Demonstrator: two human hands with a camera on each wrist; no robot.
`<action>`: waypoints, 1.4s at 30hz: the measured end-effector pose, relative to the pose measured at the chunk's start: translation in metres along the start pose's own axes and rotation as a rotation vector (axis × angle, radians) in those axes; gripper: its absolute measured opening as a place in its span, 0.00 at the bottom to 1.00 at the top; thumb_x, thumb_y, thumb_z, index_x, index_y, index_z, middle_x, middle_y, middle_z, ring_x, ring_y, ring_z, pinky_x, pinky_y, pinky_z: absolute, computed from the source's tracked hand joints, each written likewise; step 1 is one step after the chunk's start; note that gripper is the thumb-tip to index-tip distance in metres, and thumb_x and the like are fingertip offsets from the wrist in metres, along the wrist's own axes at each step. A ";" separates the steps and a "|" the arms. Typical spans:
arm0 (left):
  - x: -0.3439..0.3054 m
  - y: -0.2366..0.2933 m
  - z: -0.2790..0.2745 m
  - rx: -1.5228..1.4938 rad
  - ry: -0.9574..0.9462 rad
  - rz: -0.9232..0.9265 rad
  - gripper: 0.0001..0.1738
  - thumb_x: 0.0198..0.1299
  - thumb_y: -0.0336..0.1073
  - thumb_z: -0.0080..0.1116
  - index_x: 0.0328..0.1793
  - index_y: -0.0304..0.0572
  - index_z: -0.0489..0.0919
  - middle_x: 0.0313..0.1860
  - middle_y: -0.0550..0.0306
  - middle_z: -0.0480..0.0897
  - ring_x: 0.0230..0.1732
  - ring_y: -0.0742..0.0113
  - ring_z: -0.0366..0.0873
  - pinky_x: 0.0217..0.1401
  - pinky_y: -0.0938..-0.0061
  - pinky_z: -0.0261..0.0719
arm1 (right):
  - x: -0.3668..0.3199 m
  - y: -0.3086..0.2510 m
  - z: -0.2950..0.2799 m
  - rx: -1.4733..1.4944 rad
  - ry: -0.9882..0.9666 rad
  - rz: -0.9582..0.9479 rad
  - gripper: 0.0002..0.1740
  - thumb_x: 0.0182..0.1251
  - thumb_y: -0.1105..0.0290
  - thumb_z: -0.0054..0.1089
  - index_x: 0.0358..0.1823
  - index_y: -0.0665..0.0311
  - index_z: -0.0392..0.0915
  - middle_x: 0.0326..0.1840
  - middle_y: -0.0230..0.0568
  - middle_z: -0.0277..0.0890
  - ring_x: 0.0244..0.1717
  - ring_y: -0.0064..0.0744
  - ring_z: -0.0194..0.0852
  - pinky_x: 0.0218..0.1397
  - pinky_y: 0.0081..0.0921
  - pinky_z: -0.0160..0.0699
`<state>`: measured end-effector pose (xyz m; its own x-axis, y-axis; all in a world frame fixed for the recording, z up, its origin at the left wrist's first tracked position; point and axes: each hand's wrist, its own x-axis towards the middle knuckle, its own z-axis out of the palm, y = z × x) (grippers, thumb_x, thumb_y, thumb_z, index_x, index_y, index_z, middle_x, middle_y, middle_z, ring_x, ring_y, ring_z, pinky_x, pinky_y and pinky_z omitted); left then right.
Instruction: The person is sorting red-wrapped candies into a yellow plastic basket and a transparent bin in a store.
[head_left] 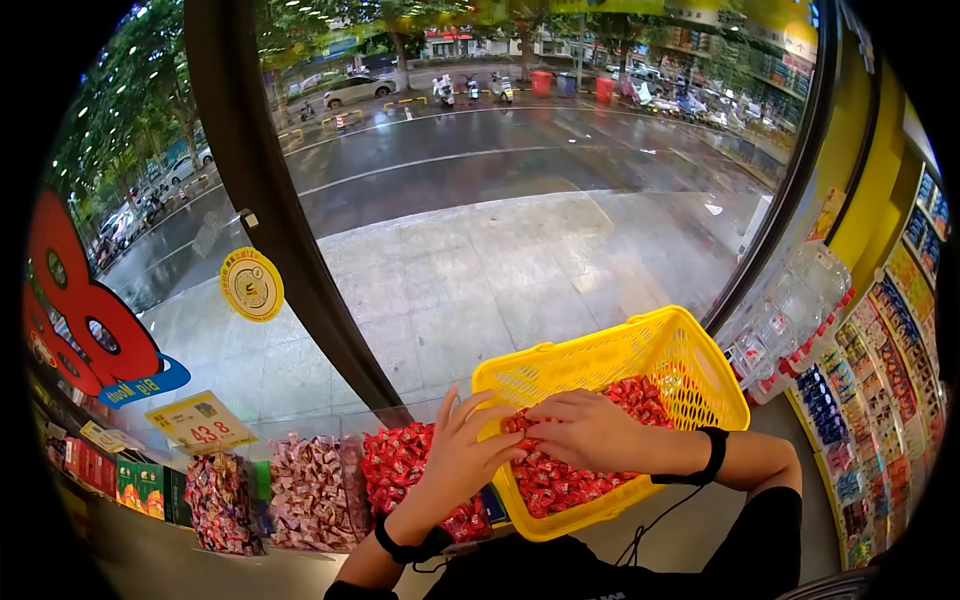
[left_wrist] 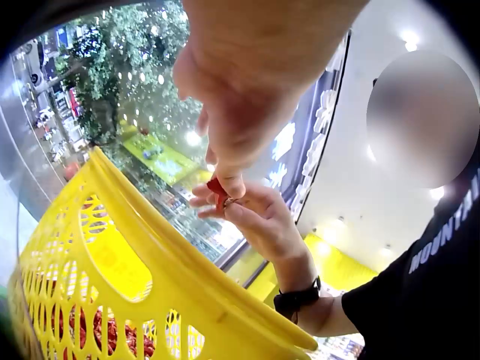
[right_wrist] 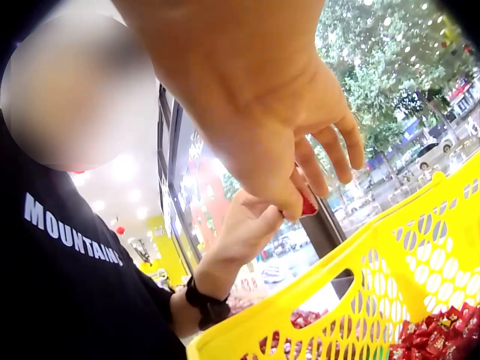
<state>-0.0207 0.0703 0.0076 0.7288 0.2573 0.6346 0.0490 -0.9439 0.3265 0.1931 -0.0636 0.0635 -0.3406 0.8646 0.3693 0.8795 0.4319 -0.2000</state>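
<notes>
My left hand and right hand meet over the near left rim of a yellow plastic basket. Between their fingertips is a small red wrapped candy, pinched from both sides. In the left wrist view the left hand comes down from above, the right hand from below. The right wrist view catches only a red edge of the candy past the right thumb. Below the hands, the basket holds a heap of similar red wrapped candies.
Left of the basket stand clear bins of red candies, pink-wrapped candies and dark mixed candies, with a price sign above. A large window with a dark frame rises behind. On the right are bottles and a snack rack.
</notes>
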 end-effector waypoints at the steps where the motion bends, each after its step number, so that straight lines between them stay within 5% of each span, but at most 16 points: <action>1: -0.016 -0.007 -0.003 0.044 0.041 -0.049 0.13 0.54 0.46 0.81 0.43 0.54 0.94 0.62 0.66 0.85 0.76 0.53 0.73 0.86 0.37 0.57 | 0.002 0.011 0.010 0.009 -0.071 0.010 0.17 0.66 0.61 0.74 0.53 0.59 0.87 0.55 0.42 0.87 0.58 0.48 0.86 0.60 0.44 0.86; 7: -0.122 -0.048 0.015 0.145 0.073 -0.385 0.09 0.58 0.41 0.80 0.42 0.51 0.92 0.62 0.62 0.84 0.76 0.50 0.73 0.85 0.37 0.58 | -0.004 0.093 0.043 0.015 -0.828 0.372 0.28 0.70 0.45 0.68 0.61 0.57 0.85 0.55 0.50 0.87 0.56 0.56 0.87 0.59 0.53 0.84; 10: -0.174 -0.073 0.051 0.139 -0.029 -0.541 0.10 0.61 0.43 0.77 0.44 0.49 0.91 0.68 0.55 0.81 0.80 0.44 0.69 0.84 0.35 0.59 | -0.027 0.139 0.105 -0.012 -0.952 0.367 0.30 0.70 0.45 0.68 0.67 0.54 0.83 0.65 0.54 0.83 0.65 0.60 0.82 0.62 0.56 0.84; 13: -0.215 -0.096 0.068 0.219 -0.173 -0.612 0.18 0.63 0.48 0.75 0.53 0.48 0.88 0.77 0.48 0.75 0.85 0.34 0.61 0.83 0.32 0.58 | -0.045 0.139 0.142 -0.131 -0.866 0.352 0.33 0.70 0.45 0.68 0.72 0.51 0.81 0.76 0.57 0.72 0.74 0.66 0.72 0.68 0.60 0.82; 14: -0.219 -0.100 0.071 0.221 -0.177 -0.608 0.20 0.64 0.47 0.73 0.57 0.49 0.86 0.78 0.48 0.74 0.86 0.35 0.59 0.85 0.31 0.55 | -0.049 0.146 0.158 -0.080 -0.936 0.376 0.34 0.71 0.46 0.69 0.75 0.48 0.79 0.84 0.59 0.60 0.82 0.69 0.60 0.76 0.64 0.75; 19: -0.223 -0.099 0.084 0.257 -0.211 -0.638 0.20 0.68 0.46 0.67 0.62 0.50 0.84 0.83 0.49 0.70 0.88 0.36 0.56 0.86 0.27 0.48 | -0.077 0.145 0.191 -0.215 -0.765 0.191 0.23 0.66 0.60 0.71 0.62 0.51 0.87 0.75 0.61 0.66 0.78 0.64 0.64 0.72 0.64 0.73; 22: -0.222 -0.101 0.086 0.249 -0.215 -0.647 0.21 0.69 0.47 0.64 0.64 0.51 0.83 0.85 0.50 0.68 0.89 0.38 0.55 0.87 0.27 0.46 | -0.077 0.157 0.205 -0.235 -0.796 0.170 0.21 0.64 0.62 0.71 0.59 0.44 0.89 0.77 0.59 0.64 0.77 0.66 0.65 0.75 0.64 0.70; 29: -0.221 -0.103 0.086 0.250 -0.228 -0.655 0.21 0.69 0.48 0.63 0.65 0.51 0.83 0.86 0.50 0.67 0.90 0.40 0.52 0.87 0.28 0.44 | -0.069 0.156 0.198 -0.095 -0.779 0.225 0.19 0.63 0.59 0.74 0.56 0.47 0.89 0.69 0.58 0.69 0.73 0.63 0.67 0.67 0.65 0.72; 32: -0.225 -0.103 0.088 0.252 -0.213 -0.641 0.21 0.69 0.47 0.63 0.64 0.50 0.83 0.86 0.50 0.67 0.90 0.41 0.53 0.87 0.28 0.45 | -0.062 0.151 0.196 -0.018 -0.861 0.376 0.20 0.66 0.53 0.74 0.59 0.44 0.90 0.81 0.58 0.60 0.82 0.65 0.57 0.77 0.70 0.63; 35: -0.223 -0.107 0.091 0.247 -0.204 -0.632 0.21 0.68 0.47 0.65 0.64 0.50 0.83 0.86 0.51 0.67 0.90 0.41 0.53 0.87 0.29 0.45 | -0.072 0.143 0.200 -0.042 -0.756 0.344 0.25 0.65 0.52 0.76 0.64 0.43 0.89 0.79 0.59 0.60 0.82 0.67 0.56 0.75 0.82 0.58; 38: -0.224 -0.105 0.085 0.217 -0.233 -0.655 0.22 0.67 0.46 0.67 0.64 0.50 0.83 0.87 0.53 0.66 0.90 0.42 0.52 0.88 0.30 0.45 | -0.053 0.138 0.187 0.018 -0.904 0.466 0.24 0.68 0.49 0.75 0.65 0.41 0.89 0.82 0.54 0.58 0.85 0.68 0.49 0.78 0.90 0.47; 40: -0.222 -0.107 0.085 0.221 -0.235 -0.657 0.22 0.67 0.46 0.67 0.65 0.50 0.83 0.87 0.54 0.66 0.90 0.42 0.52 0.88 0.30 0.44 | -0.062 0.150 0.200 0.032 -0.855 0.453 0.22 0.71 0.48 0.73 0.63 0.41 0.90 0.82 0.53 0.59 0.85 0.66 0.50 0.79 0.90 0.45; 42: -0.224 -0.110 0.086 0.219 -0.238 -0.658 0.22 0.67 0.46 0.67 0.64 0.49 0.83 0.88 0.54 0.65 0.90 0.41 0.51 0.88 0.30 0.44 | -0.060 0.158 0.202 0.028 -0.871 0.397 0.20 0.67 0.50 0.73 0.56 0.47 0.92 0.79 0.54 0.67 0.78 0.65 0.63 0.70 0.88 0.56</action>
<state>-0.1303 0.0984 -0.2310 0.6289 0.7567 0.1786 0.6448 -0.6359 0.4241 0.2852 0.0044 -0.1734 -0.1573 0.8318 -0.5324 0.9795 0.0625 -0.1917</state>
